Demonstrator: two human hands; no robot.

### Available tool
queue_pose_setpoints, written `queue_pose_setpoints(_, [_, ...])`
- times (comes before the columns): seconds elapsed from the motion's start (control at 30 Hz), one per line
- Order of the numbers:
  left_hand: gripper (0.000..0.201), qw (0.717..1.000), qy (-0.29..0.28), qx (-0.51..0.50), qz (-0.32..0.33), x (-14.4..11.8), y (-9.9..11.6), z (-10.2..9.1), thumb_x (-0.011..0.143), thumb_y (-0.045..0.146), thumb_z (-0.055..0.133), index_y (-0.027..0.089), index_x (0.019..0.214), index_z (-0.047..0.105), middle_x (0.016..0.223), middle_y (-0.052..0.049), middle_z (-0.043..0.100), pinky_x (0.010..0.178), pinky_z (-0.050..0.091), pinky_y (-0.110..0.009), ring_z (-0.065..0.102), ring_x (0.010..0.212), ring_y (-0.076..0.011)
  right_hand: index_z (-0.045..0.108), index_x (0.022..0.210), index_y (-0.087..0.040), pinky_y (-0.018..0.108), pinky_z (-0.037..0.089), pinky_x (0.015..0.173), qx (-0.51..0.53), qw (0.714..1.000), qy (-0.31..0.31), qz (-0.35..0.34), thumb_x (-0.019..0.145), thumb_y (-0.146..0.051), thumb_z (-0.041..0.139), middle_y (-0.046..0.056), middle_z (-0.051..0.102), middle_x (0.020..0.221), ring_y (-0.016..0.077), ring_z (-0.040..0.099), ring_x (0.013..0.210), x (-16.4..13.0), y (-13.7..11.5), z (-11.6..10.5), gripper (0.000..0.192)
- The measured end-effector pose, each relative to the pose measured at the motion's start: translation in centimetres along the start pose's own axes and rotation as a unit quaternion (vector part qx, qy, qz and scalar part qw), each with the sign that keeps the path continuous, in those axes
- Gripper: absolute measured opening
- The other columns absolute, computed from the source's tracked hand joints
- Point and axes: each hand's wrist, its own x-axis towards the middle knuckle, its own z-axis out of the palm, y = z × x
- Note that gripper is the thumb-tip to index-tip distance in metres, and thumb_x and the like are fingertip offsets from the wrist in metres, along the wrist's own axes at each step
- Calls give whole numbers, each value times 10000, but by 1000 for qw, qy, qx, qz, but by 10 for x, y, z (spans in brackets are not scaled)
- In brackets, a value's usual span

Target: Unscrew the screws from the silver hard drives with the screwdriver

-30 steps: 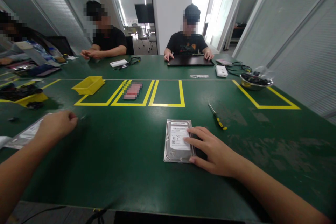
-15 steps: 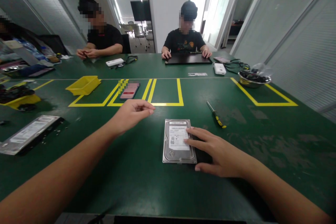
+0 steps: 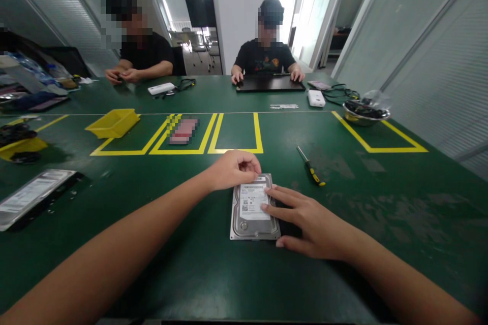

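A silver hard drive (image 3: 251,226) with a white label lies flat on the green table in front of me. My left hand (image 3: 237,168) is over its far edge, fingertips pinched together; whatever they hold, if anything, is too small to make out. From the right, my right hand (image 3: 301,216) rests its spread fingers on the label, with the thumb by the near right corner. To the right, beyond that hand, lies a screwdriver (image 3: 311,167) with a black and yellow handle. Another hard drive (image 3: 36,195) sits at the left, small bits scattered beside it.
Yellow tape marks (image 3: 177,152) line the table's middle, with a phone (image 3: 184,131) and a yellow bin (image 3: 113,124) there. A metal bowl (image 3: 366,117) of dark cables stands at right. Across the table sit two people, one with hands on a black panel (image 3: 270,84).
My left hand has moved right, from beside the hard drive to over its far edge, and its fingers have curled in. My right hand stays on the drive.
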Motion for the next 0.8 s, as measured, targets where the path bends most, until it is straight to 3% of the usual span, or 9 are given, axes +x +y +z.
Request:
queue_pose_setpoints(0.3, [179,997,-63,52,-2,26,-11,-5,727,187,664,139,883,739,691,-17,679,582,426,-231,590,621,-119,507,1438,-202,519,316,1172,12,1000,18,-18,850,-436,680,155,347,1563,333,298,1456,4,-6,6,656])
queue_pose_setpoints(0.8, [182,994,-88,63,4,37,-22,0,736,217,677,142,883,753,653,-2,661,559,403,-224,575,597,-111,485,1445,-185,515,318,1175,-4,1000,6,-20,872,-406,647,163,366,1549,342,306,1448,6,-13,6,636])
